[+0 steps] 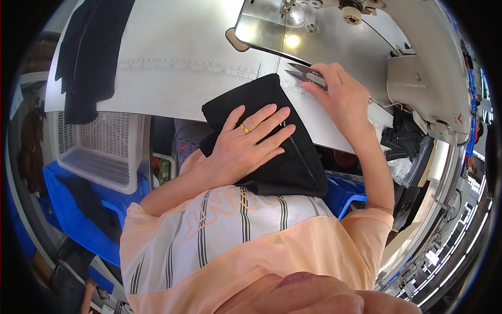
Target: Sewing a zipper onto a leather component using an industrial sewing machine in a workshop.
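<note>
My left hand (253, 133), with a gold ring on one finger, lies flat with its fingers spread on a piece of black fabric (298, 157). A zipper runs down this fabric, its metal pull just beyond my fingertips. The piece rests partly on the table's near edge and partly against my body. In my right hand (342, 97) is a pair of thread snips (308, 76), gripped with the fingers closed round it. Its pointed blades are spread apart and face left, just above the table and a little off the fabric's upper corner.
A sewing machine (418, 78) stands at the back right, its metal bed (261, 34) set in the white table (162, 42). More black fabric (94, 57) hangs over the table's left edge. Below are a white basket (133, 157) and a blue bin (73, 209). Black scraps (405, 133) lie at right.
</note>
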`<state>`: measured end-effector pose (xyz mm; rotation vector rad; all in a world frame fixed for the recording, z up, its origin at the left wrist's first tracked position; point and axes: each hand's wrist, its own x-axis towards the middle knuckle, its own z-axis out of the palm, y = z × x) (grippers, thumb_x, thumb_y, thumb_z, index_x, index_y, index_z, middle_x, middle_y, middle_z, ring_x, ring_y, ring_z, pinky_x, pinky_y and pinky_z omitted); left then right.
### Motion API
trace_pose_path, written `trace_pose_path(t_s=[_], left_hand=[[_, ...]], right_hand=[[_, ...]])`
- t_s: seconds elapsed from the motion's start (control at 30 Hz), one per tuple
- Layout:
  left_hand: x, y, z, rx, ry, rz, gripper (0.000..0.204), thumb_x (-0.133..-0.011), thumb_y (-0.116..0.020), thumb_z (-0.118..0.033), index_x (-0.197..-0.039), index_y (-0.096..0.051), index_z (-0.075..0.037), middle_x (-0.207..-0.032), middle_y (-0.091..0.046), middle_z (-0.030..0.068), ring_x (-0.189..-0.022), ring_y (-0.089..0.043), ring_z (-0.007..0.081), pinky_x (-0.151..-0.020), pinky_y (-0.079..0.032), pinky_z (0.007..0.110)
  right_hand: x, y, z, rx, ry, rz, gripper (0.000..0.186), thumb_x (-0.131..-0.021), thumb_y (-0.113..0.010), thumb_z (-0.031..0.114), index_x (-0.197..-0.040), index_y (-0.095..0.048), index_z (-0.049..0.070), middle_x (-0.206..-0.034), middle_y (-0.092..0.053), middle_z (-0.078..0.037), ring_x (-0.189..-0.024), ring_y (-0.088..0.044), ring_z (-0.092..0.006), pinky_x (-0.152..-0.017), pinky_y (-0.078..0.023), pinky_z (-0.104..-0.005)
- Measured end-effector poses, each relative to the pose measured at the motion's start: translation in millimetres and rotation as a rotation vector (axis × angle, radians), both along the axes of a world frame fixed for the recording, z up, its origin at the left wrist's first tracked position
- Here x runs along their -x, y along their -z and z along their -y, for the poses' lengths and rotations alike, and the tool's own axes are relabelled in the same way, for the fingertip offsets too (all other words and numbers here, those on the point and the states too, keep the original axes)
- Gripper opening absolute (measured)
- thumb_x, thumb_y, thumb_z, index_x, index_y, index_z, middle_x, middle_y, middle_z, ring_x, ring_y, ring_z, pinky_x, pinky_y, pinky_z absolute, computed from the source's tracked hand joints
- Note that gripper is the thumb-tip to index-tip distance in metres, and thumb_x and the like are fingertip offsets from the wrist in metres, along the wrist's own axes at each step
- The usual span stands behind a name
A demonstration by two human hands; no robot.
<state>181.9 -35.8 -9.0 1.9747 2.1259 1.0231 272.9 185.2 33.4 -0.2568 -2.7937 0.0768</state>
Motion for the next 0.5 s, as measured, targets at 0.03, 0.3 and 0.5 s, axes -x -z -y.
trace_pose_path(t_s=[0.03,0.3,0.5], left_hand=[[0.0,0.9,-0.1,-0.002,-0.006,-0.003,0.052,-0.074,-0.077,-0.026,-0.124,-0.064,-0.02,-0.139,-0.054,0.0017,-0.128,-0.049,0.0182,-0.104,-0.031,0.046],[17.0,-10.2,-5.2,-0.011,-0.017,-0.12,0.05,-0.074,-0.075,-0.019,-0.122,-0.064,-0.015,-0.137,-0.056,0.0016,-0.124,-0.051,0.0161,-0.105,-0.029,0.043],[61.9,-19.8,-35.0,0.084,-0.067,0.072,0.047,-0.076,-0.076,-0.029,-0.115,-0.059,-0.01,-0.147,-0.044,0.006,-0.139,-0.031,0.031,-0.108,-0.016,0.065]], right_hand=[[6.9,3.2,1.9,0.001,-0.002,0.002,0.028,-0.081,-0.074,0.027,-0.099,-0.062,0.01,-0.084,-0.064,-0.006,-0.067,-0.064,-0.0234,-0.055,-0.049,-0.0334],[14.2,21.1,-26.7,0.572,0.145,-0.236,0.027,-0.08,-0.074,0.029,-0.1,-0.067,0.012,-0.096,-0.067,-0.003,-0.074,-0.065,-0.0224,-0.063,-0.051,-0.0339],[-34.9,-12.8,-21.6,0.0,0.221,-0.171,0.037,-0.076,-0.077,0.027,-0.107,-0.067,0.009,-0.117,-0.065,-0.009,-0.117,-0.054,-0.0296,-0.099,-0.04,-0.045]])
